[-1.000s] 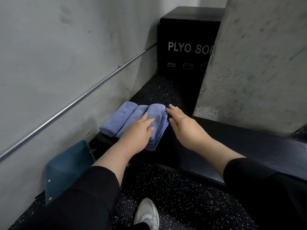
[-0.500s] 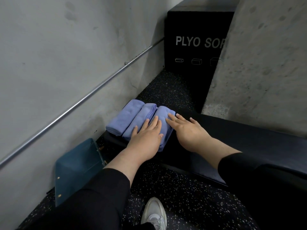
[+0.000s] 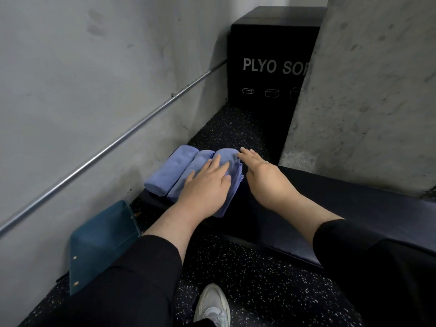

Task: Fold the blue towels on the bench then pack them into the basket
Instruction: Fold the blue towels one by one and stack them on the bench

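Since half a second ago, the right hand (image 3: 266,179) has lifted off the table (image 3: 354,208) and turned on edge, and its fingertips now reach past the far end of the nearest towel (image 3: 230,161) rather than resting on it; the left hand (image 3: 205,192) has stayed flat on the cloth. From the head view, three folded blue towels lie side by side at the table's left end. The left hand presses down with straight, spread fingers across the nearest towel and the middle towel (image 3: 188,179), while the far towel (image 3: 168,172) lies untouched just beyond its fingers. The right hand is open too, fingers straight and together, standing just beside the nearest towel's layered right edge; whether it touches that edge I cannot tell. The hands are close but apart, with the towel edge between them. Below and left of the left hand, a teal basket (image 3: 101,246) sits on the speckled floor (image 3: 259,291) against the wall. Beyond the right hand's fingertips stands a black box (image 3: 266,43). Beneath the arms, a white shoe (image 3: 212,305) shows.
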Tool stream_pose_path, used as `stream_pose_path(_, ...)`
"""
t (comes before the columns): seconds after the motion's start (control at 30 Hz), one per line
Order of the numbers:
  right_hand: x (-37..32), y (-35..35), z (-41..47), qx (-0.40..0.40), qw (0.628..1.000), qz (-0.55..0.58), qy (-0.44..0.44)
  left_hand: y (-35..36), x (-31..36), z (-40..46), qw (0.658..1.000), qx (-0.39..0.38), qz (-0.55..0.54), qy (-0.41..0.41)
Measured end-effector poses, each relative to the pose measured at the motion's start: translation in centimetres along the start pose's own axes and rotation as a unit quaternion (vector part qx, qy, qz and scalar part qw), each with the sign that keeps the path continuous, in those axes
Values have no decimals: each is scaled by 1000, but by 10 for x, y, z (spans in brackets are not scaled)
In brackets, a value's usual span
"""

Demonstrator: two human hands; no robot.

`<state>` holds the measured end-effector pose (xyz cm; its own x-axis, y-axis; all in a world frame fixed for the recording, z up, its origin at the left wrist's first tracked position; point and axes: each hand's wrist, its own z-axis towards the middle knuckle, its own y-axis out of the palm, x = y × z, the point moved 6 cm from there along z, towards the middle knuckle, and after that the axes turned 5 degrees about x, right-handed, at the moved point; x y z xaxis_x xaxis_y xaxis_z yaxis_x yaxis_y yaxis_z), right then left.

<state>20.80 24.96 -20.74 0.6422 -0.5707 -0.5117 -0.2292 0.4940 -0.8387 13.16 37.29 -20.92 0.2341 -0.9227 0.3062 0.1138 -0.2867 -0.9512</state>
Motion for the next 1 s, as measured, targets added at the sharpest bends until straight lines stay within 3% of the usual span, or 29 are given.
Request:
stream_pose_path(0.17, 12, -39, -34, 66, 996, 36, 38, -27, 25, -3, 986, 109, -126, 3)
stream_pose_path(0.33, 52, -89, -104, 108, 987, 34, 113, -36, 73, -10, 976, 142, -166, -1)
stream_pose_path(0.73, 176, -204, -285, 150, 945, -94, 276, 23, 265, -30, 969, 32, -216, 114)
stream_pose_path(1.0, 247, -259, -349, 229, 911, -181, 292, 75, 358, -47, 962, -34, -208, 171)
